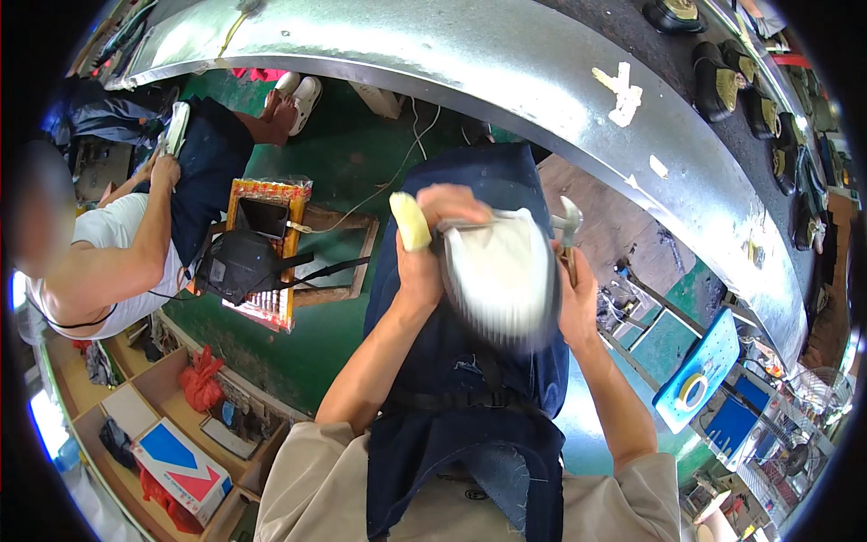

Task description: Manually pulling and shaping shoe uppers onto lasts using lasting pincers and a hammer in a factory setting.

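Over the dark blue apron (461, 452) on my lap is a shoe (503, 275), blurred by motion. Its pale, whitish underside faces up and a dark rim shows round it. My left hand (423, 266) grips the shoe along its left side, fingers bent over the upper end. A pale yellow cover (410, 222) wraps my left thumb. On the other side of the shoe, my right hand (579, 294) is closed round the handle of a hammer (569, 219), whose metal head points upward. Whether my right fingers also touch the shoe cannot be made out.
A curved metal bench edge (542, 104) runs across the front, with several dark shoes (713, 81) beyond it. To the left sits a co-worker (126, 235); a black bag (237, 266) lies on a stool nearby. At right stand a blue board (695, 372) and a fan (822, 393).
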`<state>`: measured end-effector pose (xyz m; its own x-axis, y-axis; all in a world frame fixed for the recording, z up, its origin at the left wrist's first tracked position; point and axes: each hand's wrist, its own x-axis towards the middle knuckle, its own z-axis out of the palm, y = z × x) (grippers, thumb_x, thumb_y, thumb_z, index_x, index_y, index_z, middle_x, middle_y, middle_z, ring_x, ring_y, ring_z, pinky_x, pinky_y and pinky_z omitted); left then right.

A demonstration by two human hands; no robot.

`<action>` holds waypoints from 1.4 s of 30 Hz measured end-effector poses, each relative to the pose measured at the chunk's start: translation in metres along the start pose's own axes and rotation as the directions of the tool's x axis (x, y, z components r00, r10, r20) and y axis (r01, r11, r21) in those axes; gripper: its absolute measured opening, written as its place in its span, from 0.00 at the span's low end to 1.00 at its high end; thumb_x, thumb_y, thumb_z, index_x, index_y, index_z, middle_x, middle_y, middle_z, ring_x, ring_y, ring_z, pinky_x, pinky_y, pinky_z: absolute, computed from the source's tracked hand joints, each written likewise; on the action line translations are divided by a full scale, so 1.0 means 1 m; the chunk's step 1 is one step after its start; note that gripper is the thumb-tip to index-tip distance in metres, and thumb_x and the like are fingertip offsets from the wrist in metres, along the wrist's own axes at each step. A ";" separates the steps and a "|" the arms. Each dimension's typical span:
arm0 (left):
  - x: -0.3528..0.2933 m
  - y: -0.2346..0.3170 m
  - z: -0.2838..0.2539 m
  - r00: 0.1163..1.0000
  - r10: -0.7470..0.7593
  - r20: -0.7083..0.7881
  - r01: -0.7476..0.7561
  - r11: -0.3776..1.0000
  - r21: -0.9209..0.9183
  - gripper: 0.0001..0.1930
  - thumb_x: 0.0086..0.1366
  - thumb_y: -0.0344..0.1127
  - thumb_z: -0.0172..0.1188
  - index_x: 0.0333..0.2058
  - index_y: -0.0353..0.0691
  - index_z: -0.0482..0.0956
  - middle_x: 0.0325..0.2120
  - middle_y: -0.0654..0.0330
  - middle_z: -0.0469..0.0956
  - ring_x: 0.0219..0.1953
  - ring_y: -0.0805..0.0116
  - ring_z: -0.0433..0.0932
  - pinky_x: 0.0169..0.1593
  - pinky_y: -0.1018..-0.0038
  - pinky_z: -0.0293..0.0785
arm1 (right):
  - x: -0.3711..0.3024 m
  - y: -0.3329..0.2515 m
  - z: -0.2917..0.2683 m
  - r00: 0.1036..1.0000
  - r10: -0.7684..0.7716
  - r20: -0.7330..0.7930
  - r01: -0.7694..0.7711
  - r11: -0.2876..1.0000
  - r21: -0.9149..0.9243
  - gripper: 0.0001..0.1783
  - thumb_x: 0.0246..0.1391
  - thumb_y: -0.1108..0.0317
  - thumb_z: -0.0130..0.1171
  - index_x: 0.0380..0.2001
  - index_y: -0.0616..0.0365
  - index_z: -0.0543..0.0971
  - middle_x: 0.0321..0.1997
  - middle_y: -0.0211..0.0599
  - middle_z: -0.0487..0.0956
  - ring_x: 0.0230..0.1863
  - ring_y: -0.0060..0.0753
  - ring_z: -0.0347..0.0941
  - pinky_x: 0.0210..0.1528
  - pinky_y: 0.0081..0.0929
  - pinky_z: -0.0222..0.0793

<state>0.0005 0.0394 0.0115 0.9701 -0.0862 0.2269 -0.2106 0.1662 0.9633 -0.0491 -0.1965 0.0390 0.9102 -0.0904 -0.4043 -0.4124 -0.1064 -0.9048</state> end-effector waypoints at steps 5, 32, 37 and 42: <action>0.022 -0.033 0.032 0.905 -0.370 -0.212 0.399 0.910 0.111 0.25 0.69 0.28 0.58 0.64 0.43 0.67 0.55 0.60 0.73 0.54 0.70 0.74 0.61 0.75 0.67 | 0.011 -0.011 -0.002 0.993 -0.103 -0.061 0.098 0.991 -0.086 0.17 0.69 0.67 0.55 0.56 0.64 0.75 0.33 0.30 0.78 0.31 0.18 0.73 0.36 0.19 0.72; 0.025 0.049 0.018 0.948 -0.303 0.095 0.266 0.922 0.282 0.22 0.68 0.31 0.64 0.59 0.42 0.73 0.63 0.57 0.71 0.64 0.65 0.71 0.54 0.71 0.76 | 0.005 -0.092 -0.018 0.729 0.304 0.614 -0.326 0.942 -0.080 0.17 0.74 0.59 0.46 0.51 0.63 0.72 0.38 0.38 0.84 0.33 0.32 0.82 0.30 0.30 0.74; 0.020 0.027 0.005 0.954 -0.296 0.053 0.283 0.944 0.168 0.19 0.68 0.25 0.61 0.56 0.40 0.74 0.62 0.56 0.72 0.64 0.64 0.72 0.58 0.70 0.76 | 0.002 -0.051 0.005 0.903 -0.082 0.422 0.310 0.803 -0.509 0.14 0.71 0.60 0.51 0.47 0.60 0.70 0.27 0.50 0.80 0.30 0.60 0.79 0.31 0.50 0.71; 0.039 0.037 -0.019 0.924 -0.191 0.332 -0.069 0.769 0.635 0.25 0.63 0.21 0.57 0.60 0.36 0.72 0.65 0.48 0.70 0.64 0.49 0.74 0.60 0.65 0.75 | 0.002 -0.036 0.018 0.924 -0.139 0.355 0.314 0.807 -0.500 0.12 0.72 0.62 0.50 0.46 0.60 0.70 0.26 0.43 0.79 0.29 0.52 0.79 0.34 0.43 0.71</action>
<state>0.0327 0.0604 0.0529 0.8960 -0.4379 0.0733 -0.3061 -0.4898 0.8163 -0.0318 -0.1746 0.0685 0.9126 0.2829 -0.2953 -0.0668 -0.6093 -0.7901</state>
